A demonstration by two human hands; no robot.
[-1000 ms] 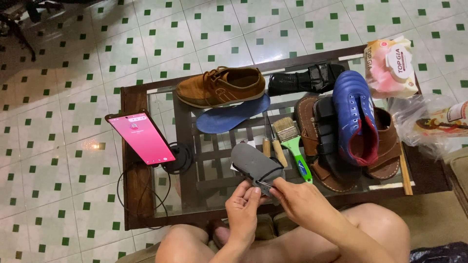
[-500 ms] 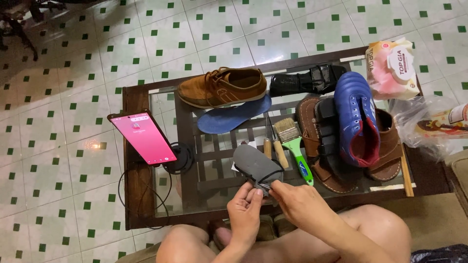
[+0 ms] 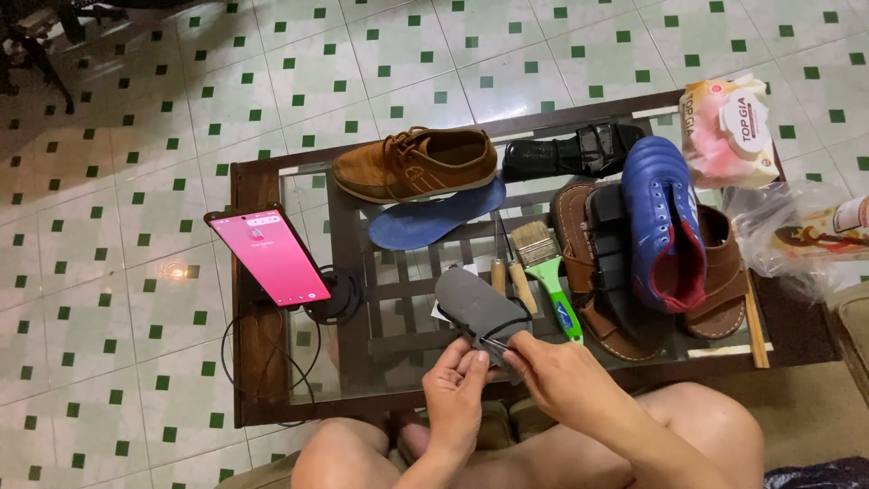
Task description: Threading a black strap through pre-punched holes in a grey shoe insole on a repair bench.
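Leaning on a stand at the counter's [image 3: 244, 272] left edge is a pink-screened phone [image 3: 269, 256]. Nearer the middle, the left hand [image 3: 455, 396] and right hand [image 3: 549, 378] both pinch a grey insole [image 3: 480, 303] above the glass, beside a green-handled brush [image 3: 543, 263] and a blue boot [image 3: 665, 217].

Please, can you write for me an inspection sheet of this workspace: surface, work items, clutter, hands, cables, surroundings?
Surface: glass-topped wooden table, crowded.
Work items: grey insole held at its near end by both hands, over the table edge.
Clutter: brown shoe, blue insole, blue boot, brown sandals, paintbrush, phone on stand, tissue pack.
Hands: left hand and right hand pinch the insole.
Cables: black cable hanging from the stand.
Surroundings: green-dotted tiled floor.
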